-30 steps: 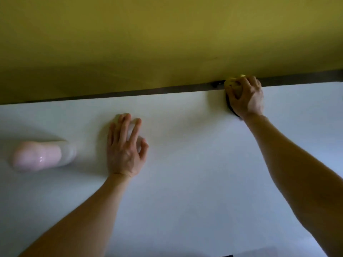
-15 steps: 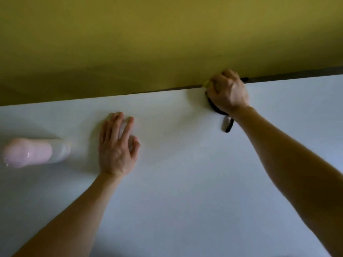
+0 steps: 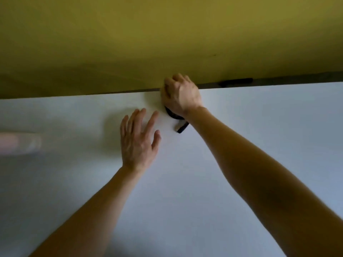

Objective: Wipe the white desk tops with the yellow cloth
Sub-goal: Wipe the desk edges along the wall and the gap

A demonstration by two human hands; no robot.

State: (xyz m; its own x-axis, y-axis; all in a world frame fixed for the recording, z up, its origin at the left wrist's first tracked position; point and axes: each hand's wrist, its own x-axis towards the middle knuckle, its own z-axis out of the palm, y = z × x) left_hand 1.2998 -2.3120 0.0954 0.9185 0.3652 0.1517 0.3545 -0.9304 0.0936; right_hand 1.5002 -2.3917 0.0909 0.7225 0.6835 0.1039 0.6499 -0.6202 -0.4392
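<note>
The white desk top [image 3: 213, 182] fills the lower view. My right hand [image 3: 181, 95] is curled into a fist at the desk's far edge, against the yellow partition. It presses down there with the yellow cloth hidden beneath it. A black strap [image 3: 181, 127] hangs out from under that wrist onto the desk. My left hand [image 3: 138, 140] lies on the desk just left of the right one, fingers spread and straight, holding nothing.
A yellow partition [image 3: 167, 43] rises behind the desk, with a dark gap along its foot. A black clip [image 3: 235, 82] sits in that gap to the right. A blurred pale pink bottle [image 3: 18, 143] lies on the desk at far left.
My right hand has slid left along the desk's far edge, and the cloth's yellow tip no longer shows. The gap between my two hands has narrowed.
</note>
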